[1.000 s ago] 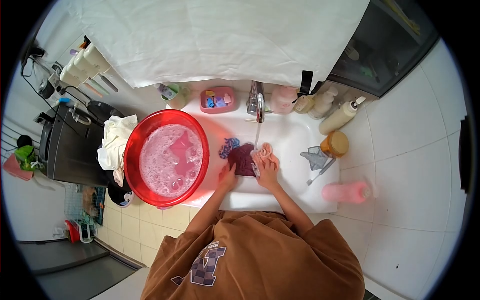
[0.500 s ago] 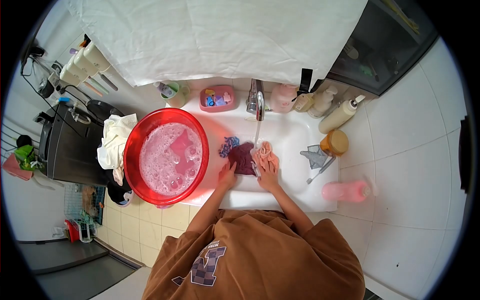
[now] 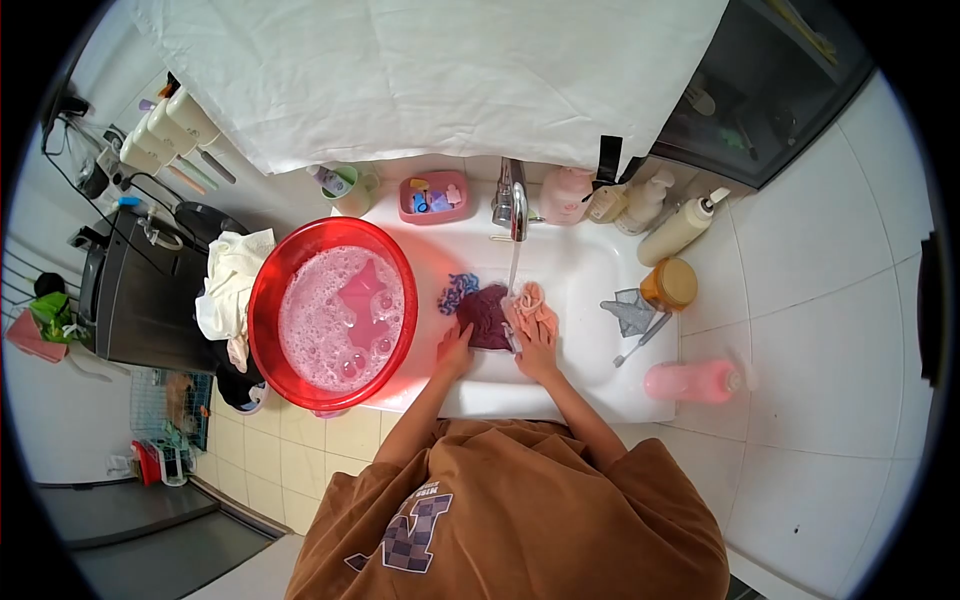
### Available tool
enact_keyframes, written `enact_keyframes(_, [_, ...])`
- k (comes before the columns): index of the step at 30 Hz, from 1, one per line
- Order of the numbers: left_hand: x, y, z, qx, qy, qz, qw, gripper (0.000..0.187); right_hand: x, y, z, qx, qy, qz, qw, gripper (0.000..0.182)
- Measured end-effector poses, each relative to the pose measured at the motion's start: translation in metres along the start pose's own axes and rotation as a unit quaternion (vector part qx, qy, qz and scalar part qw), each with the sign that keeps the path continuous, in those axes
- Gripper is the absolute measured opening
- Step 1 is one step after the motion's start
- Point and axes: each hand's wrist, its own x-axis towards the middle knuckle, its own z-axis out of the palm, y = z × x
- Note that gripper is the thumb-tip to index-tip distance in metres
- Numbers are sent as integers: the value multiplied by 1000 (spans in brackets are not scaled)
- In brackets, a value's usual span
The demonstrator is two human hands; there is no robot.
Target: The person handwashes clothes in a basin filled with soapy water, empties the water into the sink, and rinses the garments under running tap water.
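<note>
Water runs from the chrome faucet (image 3: 518, 215) into the white sink (image 3: 590, 275). Beneath the stream lies a crumpled maroon cloth (image 3: 485, 315), with a peach-pink cloth (image 3: 530, 300) against its right side. My left hand (image 3: 454, 353) is at the maroon cloth's lower left edge, closed on it as far as I can see. On the lower part of the peach-pink cloth my right hand (image 3: 537, 354) lies with fingers stretched out and apart. A blue patterned cloth (image 3: 458, 292) sits bunched up just left of the maroon one.
A red basin (image 3: 407, 300) of foamy pink water stands left of the sink. Along the back are a pink soap tray (image 3: 434, 197) and pump bottles (image 3: 648, 200). An amber jar (image 3: 670, 285), grey cloth (image 3: 630, 313), toothbrush (image 3: 642, 340) and pink bottle (image 3: 690, 382) are at right.
The maroon cloth's surface has shifted slightly under the running water. Both hands stay in nearly the same place.
</note>
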Motion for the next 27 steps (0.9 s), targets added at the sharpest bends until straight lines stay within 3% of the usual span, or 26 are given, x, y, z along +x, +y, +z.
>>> enact_keyframes(27, [3, -5, 4, -11, 12, 5, 1000, 62, 2, 1, 0, 14, 22, -1, 1000, 62])
